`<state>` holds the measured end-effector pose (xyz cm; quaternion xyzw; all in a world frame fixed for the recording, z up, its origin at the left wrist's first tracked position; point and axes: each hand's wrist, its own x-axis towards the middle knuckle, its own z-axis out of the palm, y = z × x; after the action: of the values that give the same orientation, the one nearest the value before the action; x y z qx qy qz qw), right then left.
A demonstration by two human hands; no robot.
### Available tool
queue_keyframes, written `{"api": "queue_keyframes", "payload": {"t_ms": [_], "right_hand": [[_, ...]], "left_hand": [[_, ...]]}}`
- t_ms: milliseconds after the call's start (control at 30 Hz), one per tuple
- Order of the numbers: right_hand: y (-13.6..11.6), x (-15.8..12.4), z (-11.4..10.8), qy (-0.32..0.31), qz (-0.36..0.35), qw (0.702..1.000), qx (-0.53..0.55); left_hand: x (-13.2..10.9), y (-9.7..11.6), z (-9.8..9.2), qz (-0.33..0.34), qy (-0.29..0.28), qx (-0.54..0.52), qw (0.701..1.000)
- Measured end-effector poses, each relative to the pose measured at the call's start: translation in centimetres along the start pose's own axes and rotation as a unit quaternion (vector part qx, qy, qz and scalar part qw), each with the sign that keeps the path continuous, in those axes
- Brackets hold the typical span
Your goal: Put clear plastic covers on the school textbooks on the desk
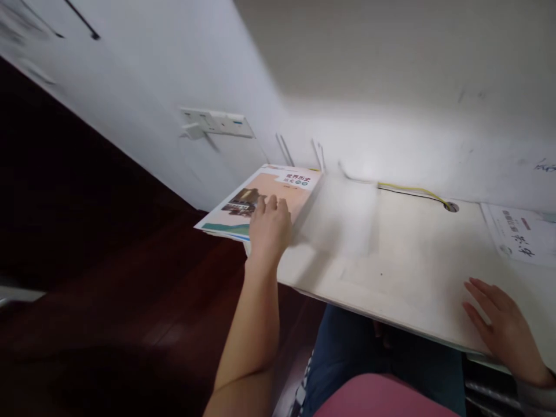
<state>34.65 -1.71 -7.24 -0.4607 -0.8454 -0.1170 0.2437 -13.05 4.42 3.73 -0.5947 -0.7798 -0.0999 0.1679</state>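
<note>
My left hand (270, 225) rests on the cover of a book (243, 200) at the left end of the white desk (347, 284). Its fingers lie slightly bent on the cover, and the thumb is hidden. The book has an orange-pink cover with a building picture and Chinese lettering, with more pages or another book partly showing beneath. At the right, near the desk's front edge, my right hand (499, 324) has its fingers apart and holds nothing. I cannot tell whether it touches the desktop.
On the right of the desk lies a white booklet (523, 231) with dark lettering. A yellow cable (412, 188) runs along the wall into a round hole (452, 206). A socket panel (217, 123) with a plug (191, 131) is on the left wall. Dark floor (165, 324) lies beyond the desk's edge.
</note>
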Motion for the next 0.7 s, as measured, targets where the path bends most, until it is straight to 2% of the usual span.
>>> {"api": "queue_keyframes", "payload": {"t_ms": [100,200,333,433,700], "right_hand": [[-0.9,0.7,1.3,-0.020,-0.030,0.999,-0.008],[-1.6,1.0,2.3,-0.035,-0.045,0.998,-0.006],[-2.0,0.8,3.2,-0.053,-0.056,0.997,0.006],[-2.2,0.5,3.7,-0.064,-0.046,0.997,0.017],[-2.4,-0.3,4.0,-0.066,-0.014,0.997,0.048]], "left_hand": [[0.2,-1.9,0.3,-0.024,-0.125,0.044,0.991],[-0.5,-2.4,1.0,0.002,-0.187,0.034,0.982],[-1.4,-2.0,1.5,0.026,-0.187,0.040,0.981],[-1.7,-1.7,1.4,0.016,-0.177,0.046,0.983],[-2.4,-2.5,-0.3,-0.032,-0.208,0.053,0.976]]}}
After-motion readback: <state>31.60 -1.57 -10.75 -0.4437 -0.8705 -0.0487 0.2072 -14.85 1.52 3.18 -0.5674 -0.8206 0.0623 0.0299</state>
